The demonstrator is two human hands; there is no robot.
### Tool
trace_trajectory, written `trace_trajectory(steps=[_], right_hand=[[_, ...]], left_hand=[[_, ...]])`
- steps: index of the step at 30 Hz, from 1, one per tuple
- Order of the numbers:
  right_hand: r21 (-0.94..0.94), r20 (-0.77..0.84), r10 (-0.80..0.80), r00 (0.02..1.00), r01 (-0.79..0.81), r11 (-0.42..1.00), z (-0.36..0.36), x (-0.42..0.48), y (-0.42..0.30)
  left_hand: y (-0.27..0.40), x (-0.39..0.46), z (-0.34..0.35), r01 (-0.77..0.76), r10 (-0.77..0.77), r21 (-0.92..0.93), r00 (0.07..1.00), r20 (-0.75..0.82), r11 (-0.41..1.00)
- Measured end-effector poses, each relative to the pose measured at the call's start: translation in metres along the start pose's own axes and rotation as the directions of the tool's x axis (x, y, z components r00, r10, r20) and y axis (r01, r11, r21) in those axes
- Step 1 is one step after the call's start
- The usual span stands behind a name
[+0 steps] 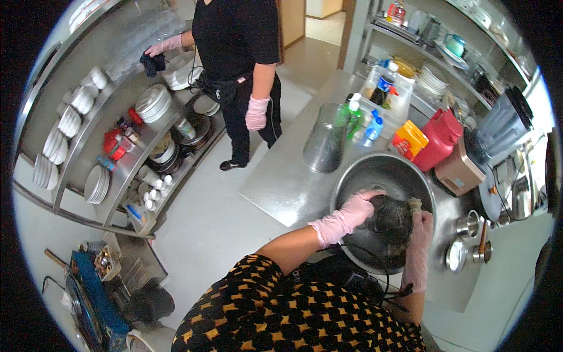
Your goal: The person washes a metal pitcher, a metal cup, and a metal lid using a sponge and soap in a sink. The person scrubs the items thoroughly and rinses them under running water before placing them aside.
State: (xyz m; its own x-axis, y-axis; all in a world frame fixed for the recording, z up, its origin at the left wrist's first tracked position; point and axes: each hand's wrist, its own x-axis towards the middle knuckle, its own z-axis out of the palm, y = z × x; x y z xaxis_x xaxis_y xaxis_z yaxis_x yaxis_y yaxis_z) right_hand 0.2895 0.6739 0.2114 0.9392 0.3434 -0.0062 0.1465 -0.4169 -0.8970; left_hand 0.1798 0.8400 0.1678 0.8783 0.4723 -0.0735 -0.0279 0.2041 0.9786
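A large stainless steel basin (369, 171) sits on the metal counter before me. In it is a dark, see-through vessel (391, 224), possibly a jar or pitcher, tilted so that its exact shape is hard to make out. My left hand (358, 210), in a pink glove, grips the vessel's left edge with the thumb along its top. My right hand (421, 229), gloved too, is at the vessel's right side, its fingers closed around a pale scrubbing pad or cloth (414, 205). A black cable runs across the basin's near rim.
Beyond the basin stand a clear pitcher (324, 143), a green pump bottle (354, 115) and a blue bottle (374, 126). To the right are an orange bag (409, 140), a red jug (440, 136) and a blender (457, 169). A co-worker (237, 53) holds a dark cloth (152, 64) beside dish shelves (83, 154).
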Motion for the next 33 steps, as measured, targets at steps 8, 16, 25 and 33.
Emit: trace_trajectory(steps=[8,16,25,33], right_hand=[[0.097,0.292,-0.265,0.919,0.248,0.964,0.016,0.001,-0.023],[-0.081,0.424,-0.091,0.901,0.138,0.987,0.015,0.040,-0.035],[0.272,0.290,0.096,0.952,-0.178,0.946,-0.007,0.045,0.013],[0.525,0.442,0.153,0.884,-0.393,0.755,-0.021,0.049,0.065]], left_hand=[[0.013,-0.006,0.002,0.083,-0.084,0.110,0.996,0.008,0.990],[-0.004,-0.004,0.002,-0.370,0.347,0.322,0.929,0.129,0.871],[-0.001,-0.009,-0.002,-0.204,0.186,0.251,0.978,0.093,0.946],[0.003,-0.008,0.001,-0.150,0.147,0.084,0.988,0.043,0.985]])
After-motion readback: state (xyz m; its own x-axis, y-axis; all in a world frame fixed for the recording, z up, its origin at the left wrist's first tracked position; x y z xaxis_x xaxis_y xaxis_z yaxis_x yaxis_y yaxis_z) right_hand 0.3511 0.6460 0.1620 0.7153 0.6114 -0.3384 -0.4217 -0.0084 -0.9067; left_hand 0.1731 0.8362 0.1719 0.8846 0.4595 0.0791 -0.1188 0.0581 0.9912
